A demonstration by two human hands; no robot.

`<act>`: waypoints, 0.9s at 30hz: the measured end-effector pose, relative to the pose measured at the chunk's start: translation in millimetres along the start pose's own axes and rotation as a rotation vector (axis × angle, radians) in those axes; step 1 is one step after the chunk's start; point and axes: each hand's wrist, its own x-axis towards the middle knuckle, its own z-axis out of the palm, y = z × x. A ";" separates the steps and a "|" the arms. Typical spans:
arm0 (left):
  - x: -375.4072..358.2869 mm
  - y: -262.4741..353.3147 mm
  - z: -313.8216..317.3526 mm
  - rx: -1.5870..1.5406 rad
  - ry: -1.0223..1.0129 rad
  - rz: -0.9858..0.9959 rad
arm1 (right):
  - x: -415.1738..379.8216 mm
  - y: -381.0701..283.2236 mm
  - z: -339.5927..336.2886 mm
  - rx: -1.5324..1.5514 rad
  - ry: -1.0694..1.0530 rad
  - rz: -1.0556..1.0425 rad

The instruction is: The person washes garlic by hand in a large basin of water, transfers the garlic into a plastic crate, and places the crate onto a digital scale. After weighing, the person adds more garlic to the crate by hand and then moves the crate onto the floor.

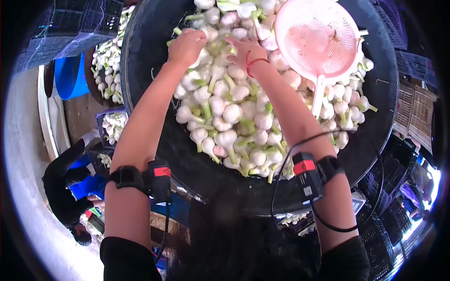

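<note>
A large round black tub (143, 51) is full of wet white garlic bulbs (232, 114) with short green stems. My left hand (187, 47) is among the bulbs on the left of the heap, its fingers curled and their tips hidden; what they close on does not show. Beside it, my right hand (247, 50), with a red cord at the wrist, rests on the garlic with fingers apart and nothing gripped. To the right of that hand a pink plastic strainer (316, 37) lies on the bulbs, its handle toward me.
At the left stand another container of garlic (108, 72), a blue barrel (70, 77) and a crate of garlic (115, 126). A person in black (68, 182) bends over at the lower left. Dark crates (375, 234) stand at the right. A black cable (276, 182) loops beside my right arm.
</note>
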 end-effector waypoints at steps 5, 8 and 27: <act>-111.0 19.7 -64.6 -1.288 -0.244 -0.470 | -3.2 -6.2 22.8 -0.318 -0.197 0.132; -216.1 3.2 -107.7 -1.907 -0.329 -0.397 | -19.0 13.7 19.6 -0.071 -0.185 -0.020; -664.3 -27.6 25.7 -1.751 0.302 -1.478 | -364.1 -233.0 39.9 0.201 -0.431 -0.537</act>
